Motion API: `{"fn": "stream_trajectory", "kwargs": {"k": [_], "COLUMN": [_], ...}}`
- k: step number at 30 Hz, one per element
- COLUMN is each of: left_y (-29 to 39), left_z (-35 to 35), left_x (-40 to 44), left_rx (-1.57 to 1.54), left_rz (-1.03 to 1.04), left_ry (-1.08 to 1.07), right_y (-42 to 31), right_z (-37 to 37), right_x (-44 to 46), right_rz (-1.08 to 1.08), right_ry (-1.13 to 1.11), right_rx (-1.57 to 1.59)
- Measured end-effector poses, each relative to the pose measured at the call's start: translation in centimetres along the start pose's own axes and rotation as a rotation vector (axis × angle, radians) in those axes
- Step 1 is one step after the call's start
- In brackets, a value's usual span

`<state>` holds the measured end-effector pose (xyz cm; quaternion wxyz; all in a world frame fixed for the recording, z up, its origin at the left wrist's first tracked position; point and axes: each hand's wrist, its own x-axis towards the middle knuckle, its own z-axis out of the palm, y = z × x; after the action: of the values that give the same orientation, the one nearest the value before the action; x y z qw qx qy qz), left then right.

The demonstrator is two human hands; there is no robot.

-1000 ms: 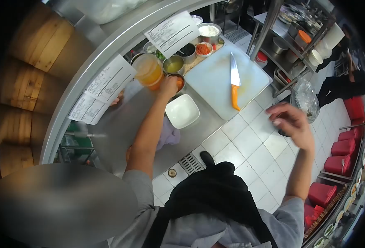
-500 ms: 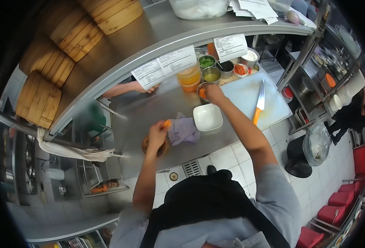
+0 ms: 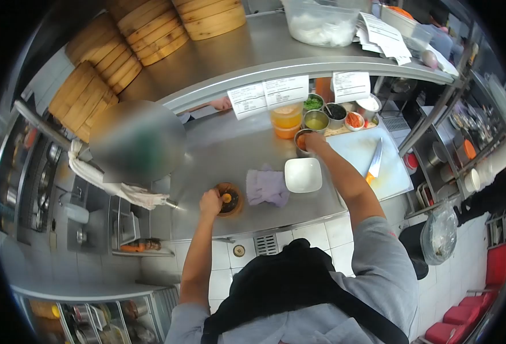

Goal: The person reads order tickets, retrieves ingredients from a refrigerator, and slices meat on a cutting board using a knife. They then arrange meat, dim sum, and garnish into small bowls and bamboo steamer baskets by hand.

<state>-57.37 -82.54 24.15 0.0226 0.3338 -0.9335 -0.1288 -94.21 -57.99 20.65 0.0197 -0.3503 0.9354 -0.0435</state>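
My left hand (image 3: pixel 210 203) is at the left rim of a brown round bowl (image 3: pixel 238 207) with dark contents, its fingers drawn together. Beside the fingertips, an orange slice (image 3: pixel 226 198) shows within the bowl; what the fingers hold is unclear. My right hand (image 3: pixel 314 143) reaches into a metal container (image 3: pixel 299 150) of orange pieces, and its fingertips are hidden inside. Between the hands lie a folded purple cloth (image 3: pixel 267 187) and a white square dish (image 3: pixel 303 175).
Tubs of orange liquid (image 3: pixel 286 119) and several small containers stand at the back. A knife (image 3: pixel 375 160) rests on the white cutting board (image 3: pixel 353 150). Order slips (image 3: pixel 267 96) hang from the shelf edge. Bamboo steamers (image 3: pixel 207 20) fill the upper left. Another person's hand (image 3: pixel 221 104) shows behind the slips.
My left hand has gone from holding an orange piece above the bowl to the bowl's left rim. My right hand is still in the metal container. The view has shifted.
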Motion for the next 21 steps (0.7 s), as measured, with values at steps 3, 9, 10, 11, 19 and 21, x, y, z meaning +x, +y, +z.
{"fn": "stream_trajectory", "kwargs": {"k": [3, 9, 10, 11, 19, 21], "left_y": [-1.6, -3.5, -3.5, -3.6, -2.9, -2.6], "left_z": [-0.2, 2.5, 2.5, 2.6, 0.5, 0.4], "left_x": [-0.2, 0.2, -0.2, -0.5, -2.8, -2.8], "left_rx": [-0.089, -0.146, -0.145, -0.185, -0.124, -0.071], "left_rz": [0.026, 0.159, 0.2, 0.221, 0.183, 0.19], "left_ry": [-0.031, -0.024, 0.076, 0.122, 0.142, 0.106], "right_y": [0.1, 2.3, 2.9, 3.5, 1.8, -0.9], "right_z": [-0.7, 0.2, 0.6, 1.2, -4.5, -4.7], "right_x": [0.0, 1.1, 1.5, 1.7, -2.5, -4.3], "right_rz": [-0.034, -0.132, -0.127, -0.127, 0.18, 0.192], "right_ry": [-0.099, -0.013, 0.067, 0.141, 0.154, 0.107], "right_rx": [-0.008, 0.037, 0.036, 0.038, 1.301, 1.395]}}
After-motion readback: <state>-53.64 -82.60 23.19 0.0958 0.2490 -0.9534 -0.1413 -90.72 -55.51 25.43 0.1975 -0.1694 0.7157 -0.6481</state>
